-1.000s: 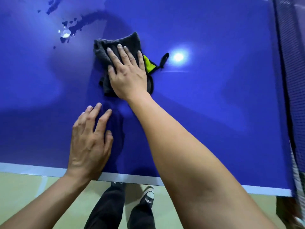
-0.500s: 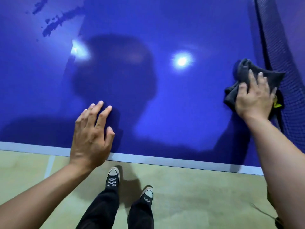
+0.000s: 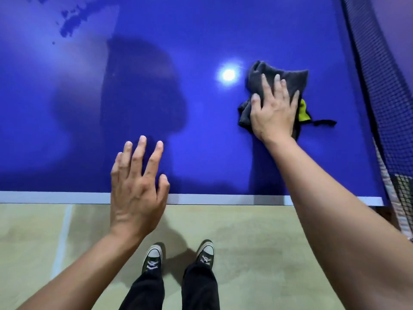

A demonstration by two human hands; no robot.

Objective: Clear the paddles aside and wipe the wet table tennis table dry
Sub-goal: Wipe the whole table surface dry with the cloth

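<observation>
The blue table tennis table (image 3: 201,36) fills the upper view, with a white edge line along its near side. My right hand (image 3: 273,110) lies flat with spread fingers on a crumpled dark grey cloth (image 3: 288,79), pressing it onto the table at the right. A yellow tag and a black loop stick out from under the hand. My left hand (image 3: 136,186) rests flat with straight fingers on the table's near edge. A patch of water (image 3: 69,23) shows at the far left. No paddles are in view.
The dark net (image 3: 380,74) runs along the table's right side, close to the cloth. Below the table edge is a pale green floor (image 3: 257,253) with my two sneakers and black trousers.
My right hand swept the cloth from the table's middle to the net, and has now come back a little to the left. My left hand stays at the near edge.
</observation>
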